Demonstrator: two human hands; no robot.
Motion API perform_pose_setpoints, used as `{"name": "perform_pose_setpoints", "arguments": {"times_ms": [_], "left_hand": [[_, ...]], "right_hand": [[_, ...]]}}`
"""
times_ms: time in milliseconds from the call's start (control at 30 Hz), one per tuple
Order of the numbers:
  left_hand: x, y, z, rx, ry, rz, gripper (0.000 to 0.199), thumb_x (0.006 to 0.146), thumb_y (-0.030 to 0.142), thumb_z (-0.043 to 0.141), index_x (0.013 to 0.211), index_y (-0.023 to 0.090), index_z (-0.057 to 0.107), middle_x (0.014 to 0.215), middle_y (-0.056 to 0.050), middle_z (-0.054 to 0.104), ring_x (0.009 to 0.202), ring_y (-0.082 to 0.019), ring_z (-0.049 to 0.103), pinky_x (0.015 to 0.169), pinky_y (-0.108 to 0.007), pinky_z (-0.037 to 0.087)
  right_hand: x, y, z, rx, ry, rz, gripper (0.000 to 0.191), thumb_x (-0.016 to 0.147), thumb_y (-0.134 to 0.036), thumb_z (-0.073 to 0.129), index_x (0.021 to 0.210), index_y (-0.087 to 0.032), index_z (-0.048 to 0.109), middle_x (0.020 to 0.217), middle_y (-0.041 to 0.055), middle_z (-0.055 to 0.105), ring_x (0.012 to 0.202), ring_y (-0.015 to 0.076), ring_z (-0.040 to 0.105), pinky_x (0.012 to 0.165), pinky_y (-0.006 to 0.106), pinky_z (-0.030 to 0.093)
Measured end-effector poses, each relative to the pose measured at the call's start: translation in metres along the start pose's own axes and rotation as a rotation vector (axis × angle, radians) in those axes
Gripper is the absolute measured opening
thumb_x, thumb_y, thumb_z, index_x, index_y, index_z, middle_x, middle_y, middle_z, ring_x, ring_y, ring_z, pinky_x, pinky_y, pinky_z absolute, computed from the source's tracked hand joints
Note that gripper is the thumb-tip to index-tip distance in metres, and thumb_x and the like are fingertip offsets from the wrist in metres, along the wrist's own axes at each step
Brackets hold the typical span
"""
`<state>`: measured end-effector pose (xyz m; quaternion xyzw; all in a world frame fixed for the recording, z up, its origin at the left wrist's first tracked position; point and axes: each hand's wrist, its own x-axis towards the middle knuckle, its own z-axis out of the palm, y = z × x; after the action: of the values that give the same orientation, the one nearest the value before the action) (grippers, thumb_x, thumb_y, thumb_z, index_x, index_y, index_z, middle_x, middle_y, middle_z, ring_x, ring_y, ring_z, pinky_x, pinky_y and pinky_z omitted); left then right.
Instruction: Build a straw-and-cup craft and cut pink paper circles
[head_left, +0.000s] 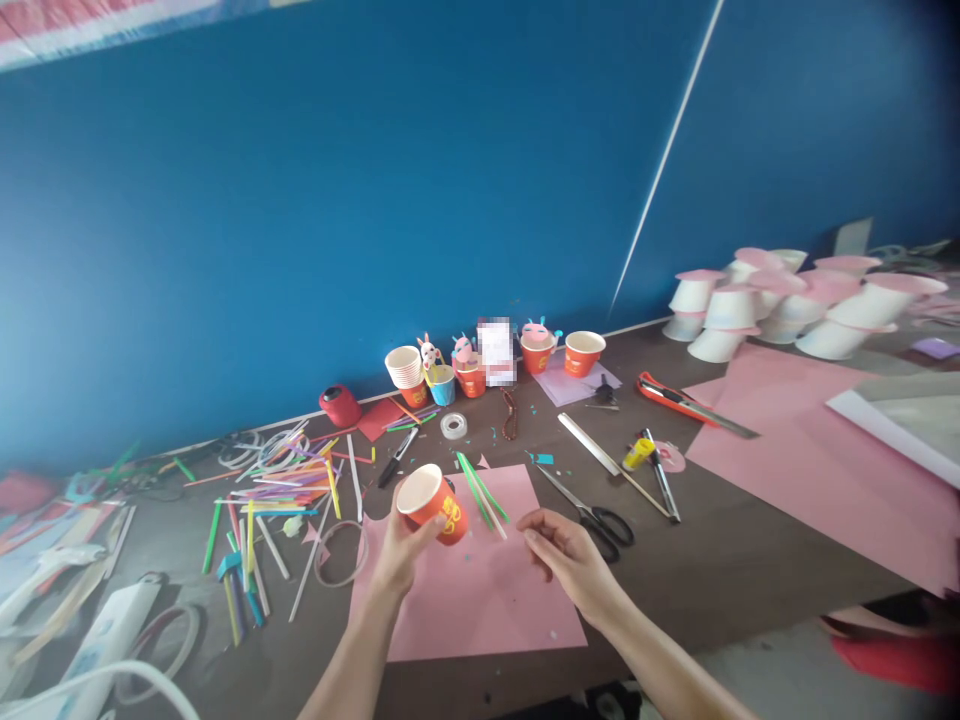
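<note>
My left hand [403,548] is wrapped round a red paper cup [451,512] with yellow lettering, tilted so its white inside shows. Over the right part of the pink sheet [480,610], my right hand [559,555] has its fingers curled, thumb near the fingertips; whether something small is between them I cannot make out. Green and white straws [480,490] lie on the sheet between my hands. Black-handled scissors [592,515] rest just beyond my right hand. A roll of tape [341,553] lies at the sheet's left edge.
Loose coloured straws [281,485] spread over the left of the table. Cups with small figures [471,375] stand along the blue wall. An orange cutter [675,400], a marker [664,475] and large pink paper [817,450] lie right, below stacked white cups [724,322]. A power strip [120,640] lies front left.
</note>
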<state>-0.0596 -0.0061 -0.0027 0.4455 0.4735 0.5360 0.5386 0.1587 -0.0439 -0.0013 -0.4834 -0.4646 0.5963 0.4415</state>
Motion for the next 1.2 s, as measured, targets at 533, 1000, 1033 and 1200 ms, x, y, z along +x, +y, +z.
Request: {"name": "perform_pose_setpoints", "arguments": {"times_ms": [533,1000,1033,1200], "left_hand": [[-0.035,0.007,0.038,-0.447,-0.059,-0.277,0.029,0.069,0.029,0.063,0.094,0.015,0.058,0.084,-0.007,0.065,0.084,-0.021,0.06,0.074,-0.032,0.046],[-0.028,0.007,0.026,-0.439,0.035,-0.498,0.033,0.068,0.036,0.064,0.087,0.01,0.058,0.075,-0.009,0.067,0.072,-0.023,0.064,0.064,-0.032,0.05],[-0.028,0.007,0.024,-0.443,0.028,-0.502,0.034,0.069,0.037,0.063,0.087,0.01,0.058,0.075,-0.01,0.067,0.073,-0.023,0.064,0.065,-0.033,0.05],[-0.029,0.012,0.018,-0.493,0.006,-0.553,0.042,0.069,0.042,0.062,0.095,0.01,0.059,0.088,-0.013,0.067,0.081,-0.025,0.063,0.07,-0.034,0.051]], "right_hand": [[-0.002,-0.017,0.037,-0.473,-0.203,-0.14,0.027,0.072,-0.037,0.06,0.088,-0.017,0.055,0.07,0.0011,0.059,0.056,0.0117,0.051,0.049,0.02,0.036],[-0.002,-0.038,-0.035,-0.935,0.193,-0.26,0.021,0.082,-0.026,0.042,0.082,-0.019,0.062,0.084,0.005,0.065,0.074,0.0183,0.059,0.066,0.026,0.04],[-0.001,-0.04,-0.049,-1.034,0.237,-0.234,0.022,0.082,-0.026,0.042,0.08,-0.02,0.062,0.082,0.0053,0.066,0.074,0.0191,0.06,0.066,0.026,0.039],[-0.007,-0.049,-0.115,-1.34,0.433,0.024,0.022,0.081,-0.029,0.042,0.079,-0.024,0.064,0.077,0.0041,0.068,0.071,0.0208,0.062,0.059,0.026,0.037]]}}
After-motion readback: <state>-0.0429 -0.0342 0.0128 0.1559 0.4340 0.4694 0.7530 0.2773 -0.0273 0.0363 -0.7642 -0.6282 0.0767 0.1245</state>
